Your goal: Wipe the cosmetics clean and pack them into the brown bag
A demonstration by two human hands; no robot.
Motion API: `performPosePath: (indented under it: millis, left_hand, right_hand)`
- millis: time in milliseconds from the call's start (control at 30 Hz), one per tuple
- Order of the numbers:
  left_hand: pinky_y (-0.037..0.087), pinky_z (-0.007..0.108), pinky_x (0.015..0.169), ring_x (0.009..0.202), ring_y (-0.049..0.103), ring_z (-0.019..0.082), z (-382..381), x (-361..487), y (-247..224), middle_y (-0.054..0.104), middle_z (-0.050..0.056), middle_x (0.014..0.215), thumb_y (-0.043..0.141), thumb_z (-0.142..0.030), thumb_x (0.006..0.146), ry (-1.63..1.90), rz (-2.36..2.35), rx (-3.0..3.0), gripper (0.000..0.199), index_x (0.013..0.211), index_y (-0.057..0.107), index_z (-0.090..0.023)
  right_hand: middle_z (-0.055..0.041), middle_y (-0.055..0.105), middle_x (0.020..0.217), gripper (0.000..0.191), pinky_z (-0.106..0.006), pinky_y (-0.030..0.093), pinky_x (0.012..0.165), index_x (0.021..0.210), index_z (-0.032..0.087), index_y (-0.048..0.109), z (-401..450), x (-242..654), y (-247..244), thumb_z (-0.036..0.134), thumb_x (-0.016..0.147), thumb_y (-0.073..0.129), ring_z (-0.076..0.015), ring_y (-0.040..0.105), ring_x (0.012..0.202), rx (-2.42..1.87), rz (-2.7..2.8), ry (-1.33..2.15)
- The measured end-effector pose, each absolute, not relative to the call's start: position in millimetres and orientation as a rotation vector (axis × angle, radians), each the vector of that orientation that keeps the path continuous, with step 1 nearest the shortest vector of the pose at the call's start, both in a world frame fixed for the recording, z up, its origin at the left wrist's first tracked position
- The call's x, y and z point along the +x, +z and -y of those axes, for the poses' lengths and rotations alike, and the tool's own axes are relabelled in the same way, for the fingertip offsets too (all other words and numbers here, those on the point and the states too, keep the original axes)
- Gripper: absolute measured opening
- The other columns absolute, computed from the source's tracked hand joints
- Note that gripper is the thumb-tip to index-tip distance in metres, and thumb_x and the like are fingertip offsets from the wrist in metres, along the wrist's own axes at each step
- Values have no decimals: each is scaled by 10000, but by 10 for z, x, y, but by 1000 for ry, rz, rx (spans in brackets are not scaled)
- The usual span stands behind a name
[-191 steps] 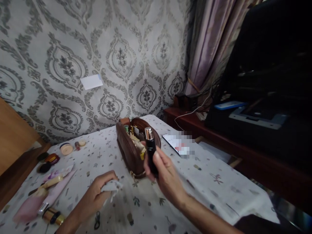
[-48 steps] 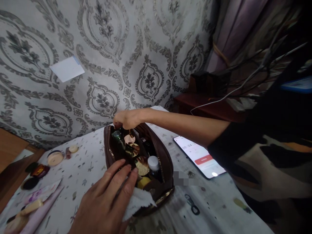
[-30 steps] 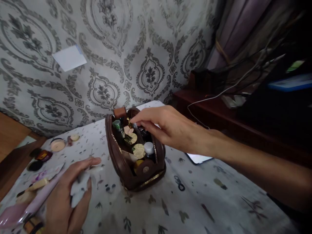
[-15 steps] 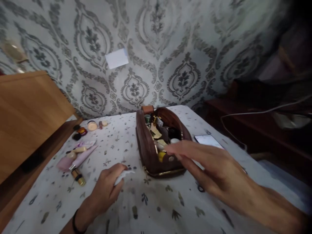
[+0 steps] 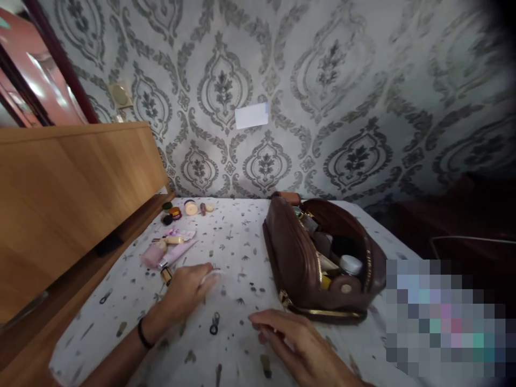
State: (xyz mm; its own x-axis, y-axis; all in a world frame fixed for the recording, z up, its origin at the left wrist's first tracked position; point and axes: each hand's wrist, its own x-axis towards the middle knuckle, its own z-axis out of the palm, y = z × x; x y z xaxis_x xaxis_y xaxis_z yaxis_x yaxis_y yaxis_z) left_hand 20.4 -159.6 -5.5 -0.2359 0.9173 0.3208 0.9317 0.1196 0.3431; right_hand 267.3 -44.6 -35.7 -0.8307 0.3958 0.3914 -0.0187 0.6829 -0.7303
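Note:
My left hand [image 5: 183, 294], with a dark band at the wrist, is closed around a small whitish object [image 5: 212, 278] above the patterned white cloth. Motion blur hides what kind of object it is. My right hand [image 5: 296, 341] hovers in front of the brown bag, fingers loosely extended and a little apart, with nothing visible in them. The brown zip bag [image 5: 288, 258] stands unzipped. Inside it are a white-lidded jar [image 5: 350, 265], something yellow and other small items partly hidden by its walls. A gold-and-dark bottle [image 5: 166, 276] lies just beyond my left hand.
Pink tubes [image 5: 179, 251] and other cosmetics lie at the left. Farther back are small jars [image 5: 191, 207] by the patterned wall [image 5: 258, 70]. A wooden panel [image 5: 80, 177] borders the left side. A pixelated patch [image 5: 443, 317] covers the right side.
My right hand has drawn back from the bag's opening, toward me and to the left. My left hand still holds the whitish object. The view has turned left.

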Motion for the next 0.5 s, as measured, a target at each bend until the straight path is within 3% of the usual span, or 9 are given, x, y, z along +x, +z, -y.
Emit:
performPosePath:
  millis: [100,233,300,500]
  left_hand:
    - [441,283,661,671,612,187,1583,-271,48,627,12,670,352,-415,936,-1003,2382,-1679,369,695,550,-219]
    - [431,281,578,607,563,183,1670,-1020,167,593,1,693,262,-370,895,-1140,2452,-1296,402,1040,579,-169]
    - [429,267,552,593,559,171,1786,-1335,192,613,12,754,259,-330,859,-1158,2498,-1165,424,1095,561,-150]
    - [463,281,681,804,629,218,2186,-1660,84,701,49,860,362,-422,831,-943,2665,-1113,377,880,646,-179]
  right_hand:
    - [-73,742,885,325,-301,571,665,1065,213,707,546,2347,-349,421,944,488,-196,715,784,-411,2341,1485]
    - [-92,718,871,528,-263,493,552,1033,168,674,647,1976,-344,636,797,615,-184,685,704,-495,1991,2061]
    - [-71,712,823,563,-255,466,545,997,169,668,679,1852,-334,653,710,697,-168,666,658,-525,1837,2226]
    - [-40,696,745,442,-240,407,541,931,171,693,788,1640,-340,520,677,785,-135,619,590,-658,1529,2347]
